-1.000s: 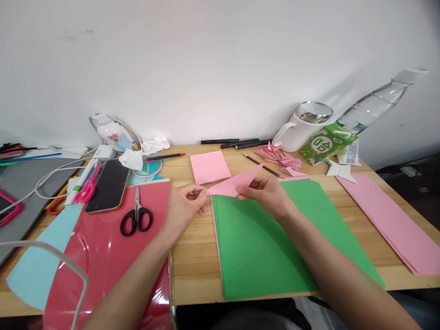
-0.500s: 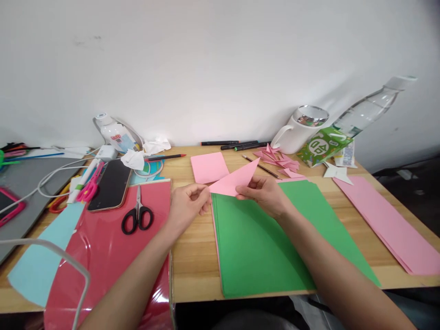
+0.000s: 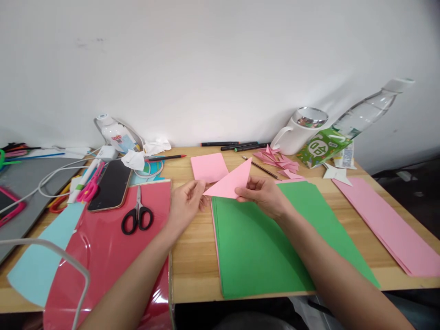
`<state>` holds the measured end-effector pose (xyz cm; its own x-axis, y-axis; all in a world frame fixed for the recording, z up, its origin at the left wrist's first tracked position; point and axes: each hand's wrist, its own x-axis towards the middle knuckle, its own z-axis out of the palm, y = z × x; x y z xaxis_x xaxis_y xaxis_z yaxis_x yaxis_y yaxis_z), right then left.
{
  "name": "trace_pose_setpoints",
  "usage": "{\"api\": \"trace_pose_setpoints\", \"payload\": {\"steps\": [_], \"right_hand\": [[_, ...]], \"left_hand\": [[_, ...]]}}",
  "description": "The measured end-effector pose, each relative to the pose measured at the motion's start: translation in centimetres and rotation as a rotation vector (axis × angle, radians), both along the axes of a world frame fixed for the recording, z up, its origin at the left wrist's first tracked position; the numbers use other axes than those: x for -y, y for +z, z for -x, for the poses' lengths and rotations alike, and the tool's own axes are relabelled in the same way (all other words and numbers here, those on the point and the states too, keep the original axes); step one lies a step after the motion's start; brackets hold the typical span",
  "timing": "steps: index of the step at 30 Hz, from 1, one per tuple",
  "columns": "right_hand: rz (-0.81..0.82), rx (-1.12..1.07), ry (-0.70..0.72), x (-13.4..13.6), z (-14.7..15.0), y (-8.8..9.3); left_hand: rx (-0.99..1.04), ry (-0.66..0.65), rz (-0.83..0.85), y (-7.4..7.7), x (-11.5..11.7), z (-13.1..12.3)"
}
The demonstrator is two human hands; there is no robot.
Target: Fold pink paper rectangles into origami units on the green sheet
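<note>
A pink sheet of paper [image 3: 229, 182], folded into a triangle, is held up above the table between my two hands. My right hand [image 3: 263, 195] pinches its right lower edge, thumb in front and fingers behind. At the left corner, the curled fingers of my left hand [image 3: 188, 199] close on the tip; the exact contact is partly hidden. Just behind the triangle lies a stack of pink square papers [image 3: 208, 167]. Beneath my right hand spreads a stack of green sheets [image 3: 268, 247].
Black-handled scissors [image 3: 138, 215] rest on a red sheet in plastic [image 3: 113, 256], near a phone [image 3: 110, 183]. Folded pink pieces [image 3: 278, 160], markers [image 3: 239, 145], a white mug [image 3: 299, 130] and a leaning bottle [image 3: 367, 110] stand or lie along the wall. Pink strips [image 3: 392, 224] lie right.
The folded paper has shifted slightly left and turned more upright, showing a broader face. My left hand's fingers have moved a little left and up; my right hand has barely moved.
</note>
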<state>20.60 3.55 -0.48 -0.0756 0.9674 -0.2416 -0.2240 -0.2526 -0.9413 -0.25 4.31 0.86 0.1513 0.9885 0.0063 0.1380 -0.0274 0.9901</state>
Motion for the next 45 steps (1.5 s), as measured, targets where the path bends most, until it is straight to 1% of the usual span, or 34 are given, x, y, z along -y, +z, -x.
{"api": "trace_pose_setpoints", "payload": {"steps": [2,5,8,12,16,19,21,24,26,29,31,33,35,37,39,41,43,44,45], "right_hand": [[0.016,0.007,0.022,0.1,0.2,-0.1],[0.03,-0.001,0.056,0.1,0.2,-0.3],[0.028,0.004,0.084,0.1,0.1,-0.4],[0.031,0.016,0.094,0.1,0.1,-0.5],[0.035,0.011,0.085,0.1,0.1,-0.6],[-0.019,0.026,0.005,0.1,0.2,-0.4],[-0.096,0.049,-0.035,0.2,0.3,-0.1],[-0.201,0.096,-0.01,0.3,0.7,0.2],[-0.235,0.097,0.01,0.4,0.9,0.1],[-0.271,0.053,0.007,0.3,0.8,-0.4],[-0.312,0.045,0.003,0.3,0.8,-0.7],[-0.35,0.087,-0.009,0.3,1.1,-0.6],[-0.374,0.171,-0.022,0.6,1.6,-0.2],[-0.393,0.274,-0.022,0.9,2.2,0.5],[-0.422,0.361,0.007,1.3,2.7,1.3],[-0.447,0.425,0.065,1.4,3.0,2.0],[-0.464,0.472,0.1,1.3,2.9,2.5],[-0.475,0.495,0.059,1.3,2.9,2.6],[-0.495,0.531,-0.043,1.2,2.8,2.7]], "left_hand": [[0.037,-0.081,0.103,0.2,0.2,-0.2],[0.102,-0.124,0.202,0.4,0.2,-0.2],[0.124,-0.134,0.22,0.5,0.2,-0.1],[0.085,-0.157,0.24,0.6,0.3,0.0],[0.07,-0.177,0.304,0.7,0.4,0.0],[0.058,-0.193,0.34,0.7,0.4,0.0],[0.022,-0.257,0.347,0.6,0.4,0.0],[-0.038,-0.367,0.318,0.4,0.3,0.0],[-0.039,-0.339,0.25,0.3,0.2,0.1],[0.017,-0.218,0.168,0.0,0.1,0.3],[0.037,-0.202,0.19,-0.1,0.1,0.3],[0.051,-0.242,0.248,-0.2,0.2,0.2],[0.098,-0.294,0.302,-0.1,0.4,0.1],[0.169,-0.275,0.293,0.1,0.6,0.0],[0.257,-0.195,0.236,0.4,0.7,0.0],[0.351,-0.107,0.175,0.7,0.6,0.1],[0.442,-0.052,0.125,0.9,0.5,0.2],[0.478,-0.028,0.089,1.0,0.5,0.2],[0.492,-0.008,0.039,1.1,0.6,0.3]]}}
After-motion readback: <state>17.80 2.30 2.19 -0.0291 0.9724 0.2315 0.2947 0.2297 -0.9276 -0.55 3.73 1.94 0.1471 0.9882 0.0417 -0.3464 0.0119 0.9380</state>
